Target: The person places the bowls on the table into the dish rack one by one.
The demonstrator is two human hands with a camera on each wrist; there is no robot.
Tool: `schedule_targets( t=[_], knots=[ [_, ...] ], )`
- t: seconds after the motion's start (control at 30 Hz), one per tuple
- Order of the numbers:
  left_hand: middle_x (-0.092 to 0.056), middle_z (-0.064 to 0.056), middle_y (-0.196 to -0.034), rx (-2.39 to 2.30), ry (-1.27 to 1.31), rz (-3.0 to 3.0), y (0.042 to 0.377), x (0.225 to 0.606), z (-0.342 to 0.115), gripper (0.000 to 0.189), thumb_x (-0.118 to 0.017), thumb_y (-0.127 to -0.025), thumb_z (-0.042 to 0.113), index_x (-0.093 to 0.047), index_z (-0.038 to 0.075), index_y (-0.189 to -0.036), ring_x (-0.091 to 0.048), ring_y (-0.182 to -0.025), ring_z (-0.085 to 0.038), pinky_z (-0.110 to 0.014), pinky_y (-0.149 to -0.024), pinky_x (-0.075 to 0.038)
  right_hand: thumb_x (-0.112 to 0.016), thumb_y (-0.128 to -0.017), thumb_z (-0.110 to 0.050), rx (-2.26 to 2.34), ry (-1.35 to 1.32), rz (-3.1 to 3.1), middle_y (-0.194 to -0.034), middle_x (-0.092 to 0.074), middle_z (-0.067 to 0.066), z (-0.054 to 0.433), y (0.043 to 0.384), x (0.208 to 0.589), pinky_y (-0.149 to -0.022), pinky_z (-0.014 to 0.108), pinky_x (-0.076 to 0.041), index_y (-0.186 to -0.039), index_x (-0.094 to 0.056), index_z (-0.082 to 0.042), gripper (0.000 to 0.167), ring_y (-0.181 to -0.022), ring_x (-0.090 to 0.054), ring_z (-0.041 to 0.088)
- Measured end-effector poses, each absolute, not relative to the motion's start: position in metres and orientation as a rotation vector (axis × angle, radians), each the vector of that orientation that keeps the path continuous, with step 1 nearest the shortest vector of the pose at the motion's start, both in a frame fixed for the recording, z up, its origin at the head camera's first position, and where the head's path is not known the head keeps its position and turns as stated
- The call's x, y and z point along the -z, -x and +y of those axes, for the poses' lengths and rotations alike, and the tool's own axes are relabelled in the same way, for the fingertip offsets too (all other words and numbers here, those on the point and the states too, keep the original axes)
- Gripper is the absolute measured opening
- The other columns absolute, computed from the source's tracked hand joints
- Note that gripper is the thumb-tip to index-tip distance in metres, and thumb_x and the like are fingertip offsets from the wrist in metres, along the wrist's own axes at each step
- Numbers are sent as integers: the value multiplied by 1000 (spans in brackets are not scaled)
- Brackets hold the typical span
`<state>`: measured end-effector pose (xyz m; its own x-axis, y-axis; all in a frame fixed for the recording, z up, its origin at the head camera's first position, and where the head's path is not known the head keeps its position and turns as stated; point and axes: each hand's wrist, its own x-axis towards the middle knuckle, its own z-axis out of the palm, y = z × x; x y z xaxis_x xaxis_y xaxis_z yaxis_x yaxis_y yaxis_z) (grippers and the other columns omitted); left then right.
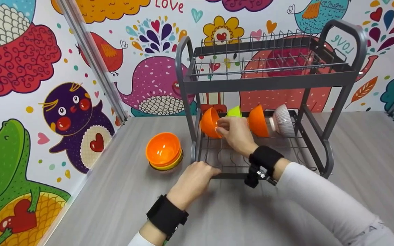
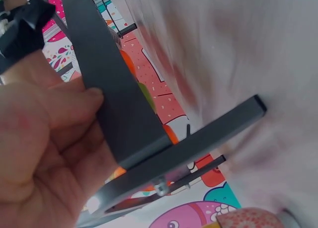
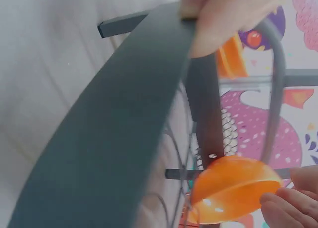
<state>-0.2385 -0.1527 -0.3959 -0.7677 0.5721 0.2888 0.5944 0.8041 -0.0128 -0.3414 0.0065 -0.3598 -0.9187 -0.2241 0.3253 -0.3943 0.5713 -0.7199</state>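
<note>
My left hand (image 1: pixel 195 179) grips the lower front bar of a dark grey two-tier dish rack (image 1: pixel 268 82); in the left wrist view its thumb lies over the bar (image 2: pixel 112 84). Inside the lower tier, my right hand (image 1: pixel 236 135) has its fingertips at the rim of the leftmost orange bowl (image 1: pixel 209 123). That bowl (image 3: pixel 233 190) stands on edge in the right wrist view, thumb and fingers bunched at its rim. Further right stand a green bowl (image 1: pixel 234 111), partly behind the right hand, a second orange bowl (image 1: pixel 258 121) and a white ribbed bowl (image 1: pixel 283 121).
Left of the rack, nested bowls (image 1: pixel 163 150) stand on the grey tabletop (image 1: pixel 125 194), orange on top with yellow beneath. The upper tier (image 1: pixel 268 63) holds wire dividers. Cartoon-printed walls (image 1: pixel 156 82) rise behind and at the left, with a metal post (image 1: pixel 94 58) at their corner.
</note>
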Motion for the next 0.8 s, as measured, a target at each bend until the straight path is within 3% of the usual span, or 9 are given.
schedule_targets(
  t=[0.4, 0.57, 0.8],
  knots=[
    [-73, -1, -74, 105, 906, -2641, 241, 400, -155, 35, -63, -76, -14, -76, 17, -87, -70, -67, -17, -28, -57, -54, -76, -86, -15, -1105, -724, -2621, -109, -76, 8, 84, 304, 345, -79, 36, -61, -116, -73, -10, 30, -89, -74, 19],
    [-73, 0, -73, 149, 899, -2643, 240, 401, -155, 34, -61, -79, -12, -77, 17, -86, -69, -66, -15, -24, -55, -51, -79, -83, -16, -965, -768, -2586, -103, -77, 7, 125, 285, 355, -76, 35, -61, -112, -75, -9, 31, -84, -73, 16],
    [-76, -1, -79, 139, 888, -2652, 239, 401, -153, 34, -63, -80, -10, -79, 17, -91, -71, -69, -17, -27, -58, -56, -84, -76, -16, -655, -839, -2462, -99, -78, 4, 169, 259, 386, -75, 38, -61, -104, -77, -10, 30, -87, -74, 18]
  ],
)
